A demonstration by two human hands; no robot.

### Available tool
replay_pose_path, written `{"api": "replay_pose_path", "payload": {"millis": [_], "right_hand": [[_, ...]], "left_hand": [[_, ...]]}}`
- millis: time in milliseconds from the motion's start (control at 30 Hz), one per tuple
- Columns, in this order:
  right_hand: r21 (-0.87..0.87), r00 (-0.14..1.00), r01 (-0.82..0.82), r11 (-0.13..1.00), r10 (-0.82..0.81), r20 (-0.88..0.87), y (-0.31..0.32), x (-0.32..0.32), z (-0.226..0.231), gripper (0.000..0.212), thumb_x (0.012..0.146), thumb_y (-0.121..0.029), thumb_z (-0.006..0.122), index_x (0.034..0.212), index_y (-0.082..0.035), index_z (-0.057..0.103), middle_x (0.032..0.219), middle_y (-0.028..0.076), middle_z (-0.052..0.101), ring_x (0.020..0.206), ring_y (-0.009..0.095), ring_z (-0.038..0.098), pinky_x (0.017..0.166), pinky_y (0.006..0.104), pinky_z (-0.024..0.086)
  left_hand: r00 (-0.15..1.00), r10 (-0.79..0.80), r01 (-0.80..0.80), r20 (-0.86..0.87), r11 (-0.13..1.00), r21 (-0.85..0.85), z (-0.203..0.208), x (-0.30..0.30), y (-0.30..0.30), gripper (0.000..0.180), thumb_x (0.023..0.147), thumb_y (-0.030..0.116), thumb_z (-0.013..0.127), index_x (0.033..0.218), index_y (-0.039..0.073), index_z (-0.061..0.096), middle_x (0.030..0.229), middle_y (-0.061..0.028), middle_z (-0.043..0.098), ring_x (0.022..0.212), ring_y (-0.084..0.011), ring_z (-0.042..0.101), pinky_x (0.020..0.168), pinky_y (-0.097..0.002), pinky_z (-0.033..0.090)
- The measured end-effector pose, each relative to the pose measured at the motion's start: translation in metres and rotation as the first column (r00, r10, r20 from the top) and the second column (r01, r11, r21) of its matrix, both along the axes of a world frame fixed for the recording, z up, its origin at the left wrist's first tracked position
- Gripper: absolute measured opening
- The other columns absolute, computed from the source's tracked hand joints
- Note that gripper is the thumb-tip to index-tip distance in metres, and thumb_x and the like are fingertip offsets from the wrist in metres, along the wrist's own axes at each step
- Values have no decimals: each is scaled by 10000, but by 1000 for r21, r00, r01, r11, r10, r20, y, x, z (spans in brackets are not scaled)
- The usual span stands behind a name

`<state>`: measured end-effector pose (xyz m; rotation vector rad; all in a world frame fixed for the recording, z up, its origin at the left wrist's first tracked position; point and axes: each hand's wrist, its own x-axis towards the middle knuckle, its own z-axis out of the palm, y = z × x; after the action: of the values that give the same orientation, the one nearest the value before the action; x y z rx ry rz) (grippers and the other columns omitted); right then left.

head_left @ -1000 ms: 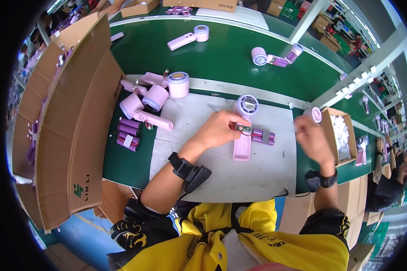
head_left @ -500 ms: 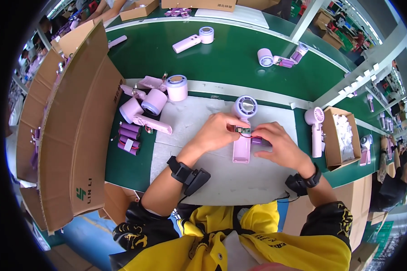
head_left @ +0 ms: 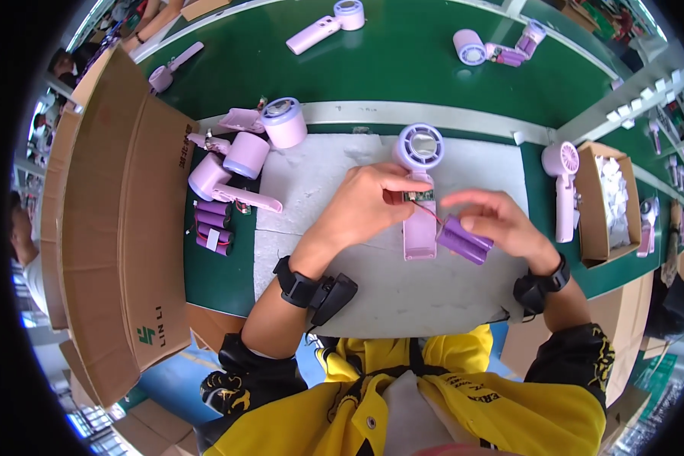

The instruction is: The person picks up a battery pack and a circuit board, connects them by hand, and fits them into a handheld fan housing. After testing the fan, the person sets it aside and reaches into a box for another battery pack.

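Observation:
A pink handheld fan (head_left: 419,242) with a lilac round head lies on the pale mat before me, its handle shell uncovered. My left hand (head_left: 366,204) is closed at the fan's neck, thumb and finger pinching beside a small green circuit board (head_left: 418,195). A thin red wire runs from the board to a purple two-cell battery pack (head_left: 463,242), tilted just right of the handle. My right hand (head_left: 503,224) holds the pack by its upper right side, index finger stretched toward the board. The undersides of both grips are hidden.
Left of the mat (head_left: 311,281) sit several pink fan parts (head_left: 247,154) and purple battery packs (head_left: 214,228), beside a tall cardboard box (head_left: 121,228). At right, another fan (head_left: 564,190) stands near a small box of white pieces (head_left: 615,197). More fans lie beyond the metal rail (head_left: 342,112).
My right hand has moved right, bringing the battery pack out from beside the handle and tilting it. My left hand remains at the fan's neck. The whole view has shifted a little.

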<state>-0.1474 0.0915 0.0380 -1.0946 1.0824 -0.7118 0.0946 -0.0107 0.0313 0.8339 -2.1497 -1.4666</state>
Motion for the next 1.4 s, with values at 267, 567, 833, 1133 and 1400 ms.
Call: {"api": "replay_pose_path", "payload": {"millis": [267, 567, 833, 1133, 1400], "right_hand": [[36, 855, -225, 974, 179, 488, 2, 7, 13, 920, 760, 27, 715, 1526, -64, 214, 1222, 127, 544, 1000, 218, 629, 874, 323, 529], [15, 949, -167, 986, 157, 274, -2, 4, 14, 859, 625, -40, 840, 1380, -43, 432, 1273, 98, 499, 1141, 213, 538, 991, 381, 448], [-95, 992, -91, 991, 99, 78, -2, 13, 5, 808, 568, -115, 888, 1288, -40, 530, 1231, 49, 543, 1106, 174, 534, 983, 339, 415], [-479, 912, -113, 871, -101, -398, 13, 43, 0, 766, 590, -146, 883, 1270, -47, 545, 1165, 86, 591, 1034, 214, 576, 881, 345, 481], [-682, 821, -159, 714, -288, -492, 22, 56, 1, 671, 624, -102, 859, 1224, -19, 570, 1229, 135, 565, 1085, 290, 596, 923, 393, 521]], "left_hand": [[1000, 28, -27, 3, 989, -147, 6, 2, 3, 361, 725, -11, 736, 1074, 84, 737, 904, -97, 700, 706, -171, 650, 652, -278, 517], [1000, 6, 1, 27, 965, -262, 13, 1, 9, 359, 743, -12, 732, 1090, 80, 728, 931, -120, 714, 686, -177, 651, 637, -278, 512], [1000, 5, -12, -24, 952, -305, 5, 2, 9, 324, 790, -6, 714, 1103, 77, 716, 944, -151, 701, 671, -276, 640, 628, -306, 505], [997, -44, 61, 65, 958, -280, 11, 3, 6, 326, 812, 0, 703, 1132, 61, 692, 961, -175, 673, 677, -344, 602, 627, -336, 489], [998, -61, 67, 30, 954, -292, 12, 3, 5, 319, 822, -19, 654, 1130, 53, 691, 1000, -235, 671, 784, -391, 662, 725, -398, 535]]}}
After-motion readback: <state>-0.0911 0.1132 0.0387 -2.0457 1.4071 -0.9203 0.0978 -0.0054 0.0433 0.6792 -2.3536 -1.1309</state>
